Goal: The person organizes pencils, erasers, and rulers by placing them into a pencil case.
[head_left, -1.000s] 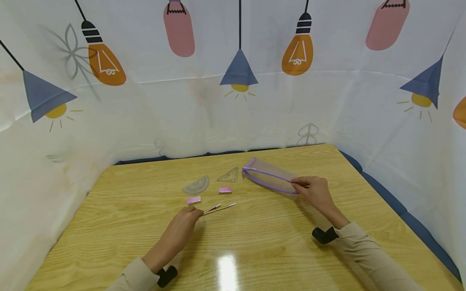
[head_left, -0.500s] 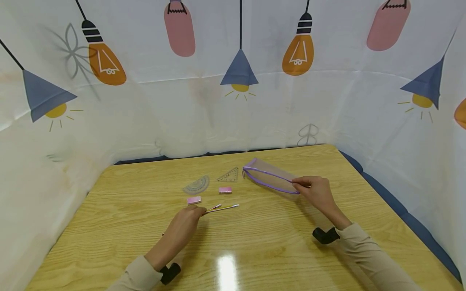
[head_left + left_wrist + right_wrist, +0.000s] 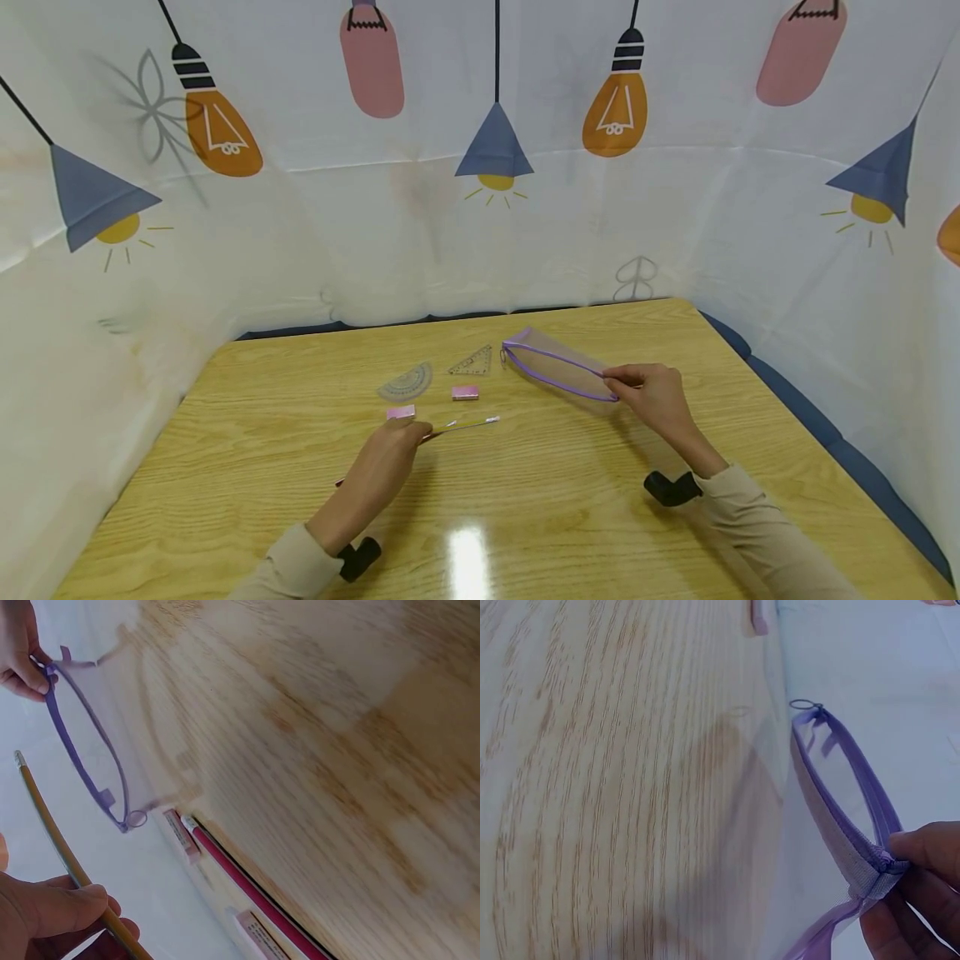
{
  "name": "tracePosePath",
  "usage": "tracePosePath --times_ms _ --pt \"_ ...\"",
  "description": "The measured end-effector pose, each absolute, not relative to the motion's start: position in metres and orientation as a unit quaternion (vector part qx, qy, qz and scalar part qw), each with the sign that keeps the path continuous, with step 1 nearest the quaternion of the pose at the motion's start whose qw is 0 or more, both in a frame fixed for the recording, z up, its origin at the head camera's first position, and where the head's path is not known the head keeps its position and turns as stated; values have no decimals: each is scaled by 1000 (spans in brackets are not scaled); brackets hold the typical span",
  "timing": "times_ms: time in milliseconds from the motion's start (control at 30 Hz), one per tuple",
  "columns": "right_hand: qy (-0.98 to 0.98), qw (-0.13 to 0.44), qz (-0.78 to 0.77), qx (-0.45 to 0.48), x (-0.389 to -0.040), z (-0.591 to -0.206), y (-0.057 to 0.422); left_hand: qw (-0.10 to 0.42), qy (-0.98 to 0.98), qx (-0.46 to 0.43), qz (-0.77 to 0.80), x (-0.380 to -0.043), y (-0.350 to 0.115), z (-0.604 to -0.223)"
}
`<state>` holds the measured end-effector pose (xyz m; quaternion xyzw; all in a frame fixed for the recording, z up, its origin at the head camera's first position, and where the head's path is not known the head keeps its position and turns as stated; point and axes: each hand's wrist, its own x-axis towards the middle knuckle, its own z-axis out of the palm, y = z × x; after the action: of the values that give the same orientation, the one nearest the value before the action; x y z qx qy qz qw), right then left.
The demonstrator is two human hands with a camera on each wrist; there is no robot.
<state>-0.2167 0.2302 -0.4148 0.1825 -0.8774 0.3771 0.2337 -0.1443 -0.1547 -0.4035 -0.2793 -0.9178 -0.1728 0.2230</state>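
Right of centre on the wooden surface (image 3: 555, 500), pencil case (image 3: 558, 367): sheer, edged with purple zip, gaping into a long lens-shaped mouth that faces the person, see-through enough to show the wood tone behind.
Zip ring (image 3: 804, 704): hanging at the case's far left end.
Right hand (image 3: 652, 400): pinching the near right corner of the mouth, fingers closed on the edging.
Left hand (image 3: 386, 462): gripping a yellow pencil (image 3: 52, 825) between thumb and fingers, left of the case.
Yellow pencil: outside the case, eraser end pointing toward the mouth, apart from it.
Maroon pencil (image 3: 247, 889): lying on the surface outside the case, partly hidden by the left hand in the head view.
Pink erasers (image 3: 465, 392): two, loose on the surface, one just beyond the left hand, the other nearer the case.
Clear protractor (image 3: 406, 382): flat behind the erasers.
Clear set square (image 3: 472, 361): flat, just left of the case.
Backdrop (image 3: 420, 217): white cloth printed with lamps and bulbs.
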Motion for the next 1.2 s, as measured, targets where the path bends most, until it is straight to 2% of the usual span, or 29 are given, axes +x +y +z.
tracePosePath --times_ms 1200 --pt "-876 188 414 162 -209 -409 232 261 -897 -300 -193 -153 -135 -395"
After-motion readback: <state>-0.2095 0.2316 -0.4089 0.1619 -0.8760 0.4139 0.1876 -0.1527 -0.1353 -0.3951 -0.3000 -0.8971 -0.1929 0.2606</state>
